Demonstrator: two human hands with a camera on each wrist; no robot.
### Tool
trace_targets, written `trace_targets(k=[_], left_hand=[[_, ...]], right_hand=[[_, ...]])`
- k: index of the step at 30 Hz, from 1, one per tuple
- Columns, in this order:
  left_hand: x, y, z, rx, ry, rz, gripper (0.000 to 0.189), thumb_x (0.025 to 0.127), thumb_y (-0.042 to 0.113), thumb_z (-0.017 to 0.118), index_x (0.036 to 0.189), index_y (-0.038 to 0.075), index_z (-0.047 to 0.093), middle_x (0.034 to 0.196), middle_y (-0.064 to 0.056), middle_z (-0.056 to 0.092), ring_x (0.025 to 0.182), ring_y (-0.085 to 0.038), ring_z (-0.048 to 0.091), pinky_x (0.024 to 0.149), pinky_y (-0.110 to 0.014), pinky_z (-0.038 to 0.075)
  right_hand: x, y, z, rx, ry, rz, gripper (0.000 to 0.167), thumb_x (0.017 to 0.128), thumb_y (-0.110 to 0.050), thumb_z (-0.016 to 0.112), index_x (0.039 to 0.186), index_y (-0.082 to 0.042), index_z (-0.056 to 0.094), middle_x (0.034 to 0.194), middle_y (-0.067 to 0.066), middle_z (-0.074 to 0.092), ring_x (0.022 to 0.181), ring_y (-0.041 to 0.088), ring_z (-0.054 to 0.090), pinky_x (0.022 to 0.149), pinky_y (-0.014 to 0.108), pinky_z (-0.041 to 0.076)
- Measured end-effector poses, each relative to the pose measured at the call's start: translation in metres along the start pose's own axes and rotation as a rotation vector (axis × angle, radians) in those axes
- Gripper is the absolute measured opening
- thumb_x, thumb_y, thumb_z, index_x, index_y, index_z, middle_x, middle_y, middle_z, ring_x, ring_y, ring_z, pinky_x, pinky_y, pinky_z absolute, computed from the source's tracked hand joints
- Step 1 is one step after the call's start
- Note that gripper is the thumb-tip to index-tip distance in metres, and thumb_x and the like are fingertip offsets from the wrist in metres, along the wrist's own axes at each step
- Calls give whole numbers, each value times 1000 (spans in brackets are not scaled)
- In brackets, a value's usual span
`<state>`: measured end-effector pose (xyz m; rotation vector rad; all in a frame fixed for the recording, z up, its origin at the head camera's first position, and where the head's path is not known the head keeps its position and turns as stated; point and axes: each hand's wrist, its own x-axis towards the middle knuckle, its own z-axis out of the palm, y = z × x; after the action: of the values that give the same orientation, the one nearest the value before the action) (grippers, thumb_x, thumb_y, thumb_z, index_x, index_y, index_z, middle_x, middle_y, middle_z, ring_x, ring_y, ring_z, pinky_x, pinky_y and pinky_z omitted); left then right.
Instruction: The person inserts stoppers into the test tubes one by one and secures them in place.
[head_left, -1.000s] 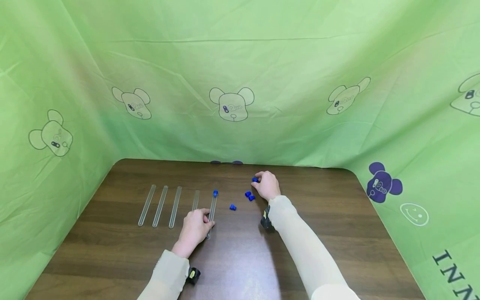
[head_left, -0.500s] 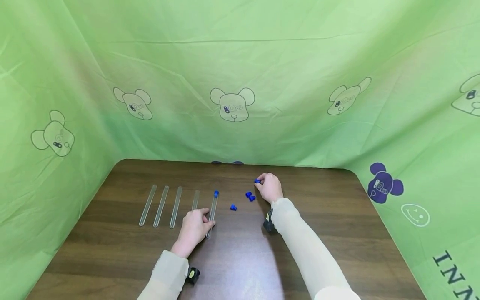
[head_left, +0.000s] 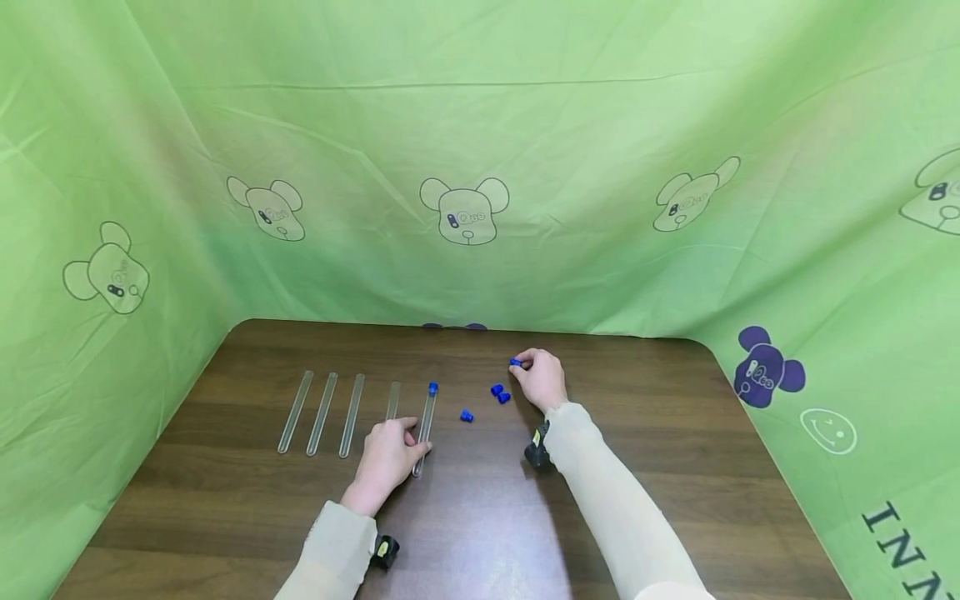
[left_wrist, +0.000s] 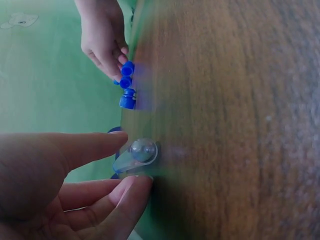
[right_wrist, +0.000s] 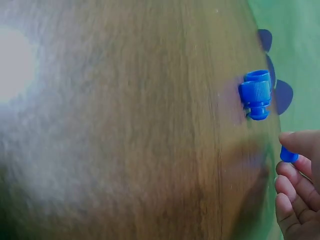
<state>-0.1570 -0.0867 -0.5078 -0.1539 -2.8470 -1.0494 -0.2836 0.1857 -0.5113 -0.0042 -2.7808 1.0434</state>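
My right hand (head_left: 542, 382) pinches a blue test tube cap (right_wrist: 288, 154) between thumb and fingers at the far side of the table. Just in front of it, two blue caps (head_left: 500, 394) lie touching or nearly so, and a single cap (head_left: 467, 416) lies nearer the tubes. My left hand (head_left: 387, 457) is at the lower part of a clear test tube (head_left: 427, 421) topped with a blue cap (head_left: 432, 388). In the left wrist view, its thumb and forefinger stand on either side of the rounded tube end (left_wrist: 143, 150), with gaps visible. This hand partly hides an uncapped tube (head_left: 393, 400).
Three uncapped test tubes (head_left: 352, 417) lie in a row at the left of the brown wooden table (head_left: 465, 533). Green printed cloth (head_left: 465, 125) hangs behind the table and along both sides. A dark wrist camera (head_left: 386, 552) sits on each sleeve.
My right hand has shifted slightly right and toward me with the cap between its fingers. My left hand and the tubes stay essentially in place.
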Motion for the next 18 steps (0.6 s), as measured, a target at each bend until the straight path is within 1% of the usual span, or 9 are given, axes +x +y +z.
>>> trace_targets(k=[3, 7, 9, 14, 18], left_hand=[[0, 1, -1, -5, 1, -2, 45, 80, 16, 86, 117, -5, 72, 68, 9, 61, 67, -19, 63, 67, -43, 54], [-1, 1, -2, -8, 6, -6, 44, 82, 17, 84, 119, -5, 72, 68, 9, 62, 70, -22, 65, 70, -44, 55], [-1, 1, -3, -11, 13, 2, 43, 83, 16, 83, 119, -4, 72, 68, 9, 63, 70, -22, 66, 70, -45, 55], [-1, 1, -6, -24, 42, 12, 36, 83, 16, 82, 115, 1, 74, 69, 9, 63, 66, -18, 64, 66, -43, 54], [1, -1, -10, -36, 82, 20, 33, 84, 15, 82, 114, 4, 75, 69, 9, 63, 63, -14, 62, 63, -40, 52]], right_hand=[[-1, 0, 0, 40, 14, 22, 16, 90, -14, 78, 100, -2, 74, 89, 9, 72, 85, 26, 67, 81, 42, 52], [-4, -3, 0, 122, 34, 50, 16, 90, -13, 78, 99, -1, 74, 89, 10, 73, 83, 27, 69, 80, 42, 53], [-5, -5, -1, 155, 43, 57, 15, 90, -12, 79, 99, -1, 75, 89, 11, 73, 83, 27, 69, 80, 42, 53], [-6, -8, -5, 202, 67, 41, 15, 89, -10, 79, 99, 0, 75, 89, 11, 73, 83, 27, 71, 81, 42, 55], [-6, -8, -5, 216, 79, 43, 16, 88, -11, 81, 99, -1, 76, 88, 9, 73, 82, 25, 71, 79, 40, 55]])
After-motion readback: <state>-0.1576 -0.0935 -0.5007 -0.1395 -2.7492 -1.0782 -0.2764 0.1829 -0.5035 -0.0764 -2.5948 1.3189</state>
